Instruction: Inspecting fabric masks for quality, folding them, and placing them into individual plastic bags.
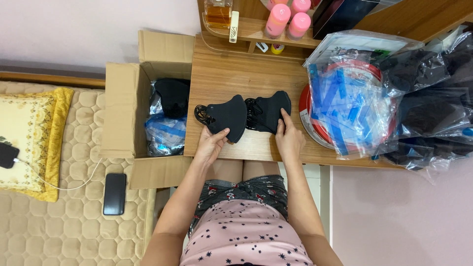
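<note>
Sorting step: left hand (211, 146) fingers pinch one black mask (227, 117), right hand (289, 140) fingers pinch another black mask (268, 111) on the counter (231, 74); next likely calls for aligning both.

Black phone (115, 193) on quilted bed (69, 231), pink bottles (288, 18) on shelf

bare arms; pink top with small dark stars, dark floral-patterned shorts.
</note>
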